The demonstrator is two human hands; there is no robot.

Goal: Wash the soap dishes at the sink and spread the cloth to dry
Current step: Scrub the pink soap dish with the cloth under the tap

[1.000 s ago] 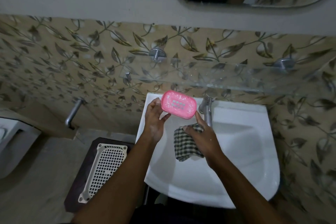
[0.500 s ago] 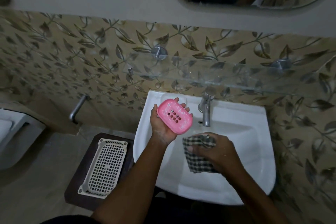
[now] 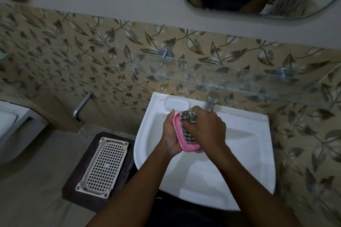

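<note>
Over sink [image 3: 249, 153]: left hand [image 3: 170, 134] cups pink dish [image 3: 180, 137] from beneath, fingers wrapped round its edge. Right hand [image 3: 206, 131] fisted on checked cloth [image 3: 188, 118], pressing it into dish. Tap [image 3: 210, 102] behind, glass shelf [image 3: 230, 81] above.

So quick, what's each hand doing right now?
Left hand: closed around the pink dish, holding it over the sink.
Right hand: closed on the cloth, pressing it into the dish.
</note>
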